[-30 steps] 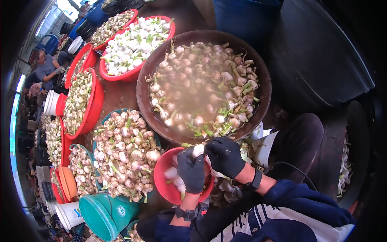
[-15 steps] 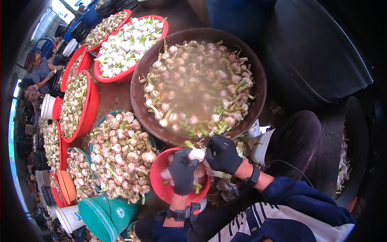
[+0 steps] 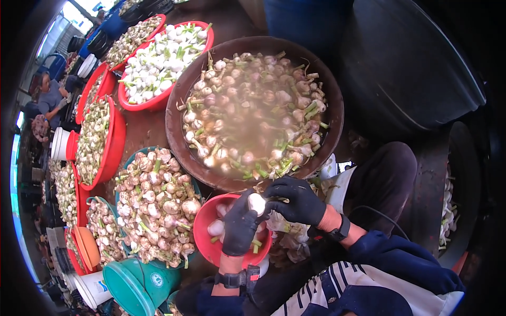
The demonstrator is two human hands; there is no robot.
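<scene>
Brown floor [image 3: 141,130], grey wall [image 3: 59,37], bright daylight [image 3: 79,21] upper left

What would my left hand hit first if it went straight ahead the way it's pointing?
Probably the near rim of the big brown basin, just beyond your left hand and the white garlic bulb it holds, though depth and height are unclear here.

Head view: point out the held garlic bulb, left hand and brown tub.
Garlic bulb [image 3: 256,203], head view: white side.
Left hand [image 3: 240,229], head view: middle of glove.
Brown tub [image 3: 334,108], head view: right wall.
</scene>
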